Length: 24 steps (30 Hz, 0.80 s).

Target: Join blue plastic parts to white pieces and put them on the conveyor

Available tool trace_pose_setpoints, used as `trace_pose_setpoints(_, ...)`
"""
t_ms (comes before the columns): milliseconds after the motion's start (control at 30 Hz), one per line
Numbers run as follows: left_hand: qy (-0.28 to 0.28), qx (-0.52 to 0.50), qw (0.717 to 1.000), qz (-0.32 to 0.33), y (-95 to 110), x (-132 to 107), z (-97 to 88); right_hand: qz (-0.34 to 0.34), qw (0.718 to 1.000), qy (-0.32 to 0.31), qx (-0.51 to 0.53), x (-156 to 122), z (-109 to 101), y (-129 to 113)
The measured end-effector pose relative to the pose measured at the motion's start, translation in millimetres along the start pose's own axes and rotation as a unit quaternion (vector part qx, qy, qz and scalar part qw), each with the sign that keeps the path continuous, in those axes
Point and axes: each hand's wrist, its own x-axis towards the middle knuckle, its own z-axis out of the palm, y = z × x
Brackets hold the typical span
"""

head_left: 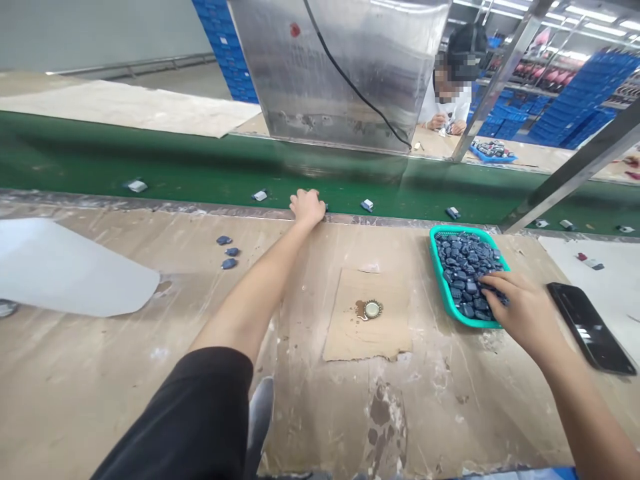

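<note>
Black sleeve (pixel 170 420) on the left arm, at the bottom edge. Right hand (pixel 520 313) lies on the dark blue parts (pixel 465 273) in the teal tray (pixel 436 267), fingers spread, no grasp visible. Left hand (pixel 307 208) is at the far edge of the worktop (pixel 300 413), fingers curled, just beside a small dark part (pixel 326 207) at the green conveyor belt (pixel 200 160). Hold: cannot tell.

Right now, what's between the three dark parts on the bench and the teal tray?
In the head view, the person's left forearm crosses that stretch, then a cardboard sheet with a bottle cap on it.
</note>
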Motion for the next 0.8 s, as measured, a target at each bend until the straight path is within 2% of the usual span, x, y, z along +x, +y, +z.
trace_pose_setpoints(67,-0.004,0.045,0.997,0.070,18,-1,10.2,0.003,1.000,0.006,-0.003,0,4,-2)
trace_pose_setpoints(100,-0.034,0.061,0.989,0.127,29,-2,17.2,0.007,1.000,0.008,-0.005,0,4,-4)
trace_pose_setpoints(167,-0.132,0.062,0.960,0.238,52,-4,34.1,0.035,0.999,0.027,-0.005,2,3,-9)
trace_pose_setpoints(200,-0.178,0.048,0.945,0.269,63,-4,43.1,0.064,0.997,0.043,0.000,3,1,-12)
trace_pose_setpoints(267,-0.229,0.018,0.932,0.280,80,-4,59.3,0.138,0.986,0.076,0.055,7,-5,-21)
trace_pose_setpoints(333,-0.235,-0.003,0.938,0.256,91,-3,69.8,0.192,0.960,0.081,0.187,12,-9,-34)
trace_pose_setpoints(367,-0.233,-0.017,0.942,0.242,94,-4,72.3,0.195,0.943,0.063,0.264,16,-10,-43)
trace_pose_setpoints(433,-0.223,-0.056,0.950,0.213,96,-7,71.5,0.156,0.911,0.005,0.382,24,-7,-61)
trace_pose_setpoints(500,-0.217,-0.104,0.954,0.177,92,-17,63.8,0.094,0.904,-0.060,0.412,32,0,-80)
trace_pose_setpoints(600,-0.242,-0.188,0.946,0.108,76,-41,40.7,0.004,0.916,-0.127,0.380,41,18,-103)
trace_pose_setpoints(667,-0.285,-0.315,0.905,0.022,61,-63,19.7,-0.045,0.920,-0.161,0.355,43,32,-115)
trace_pose_setpoints(733,-0.317,-0.447,0.834,-0.064,44,-85,-2.5,-0.079,0.920,-0.184,0.338,44,44,-124)
trace_pose_setpoints(767,-0.321,-0.489,0.805,-0.096,35,-95,-13.0,-0.089,0.920,-0.192,0.331,44,49,-127)
trace_pose_setpoints(800,-0.320,-0.508,0.791,-0.116,27,-106,-22.5,-0.096,0.919,-0.200,0.325,44,52,-130)
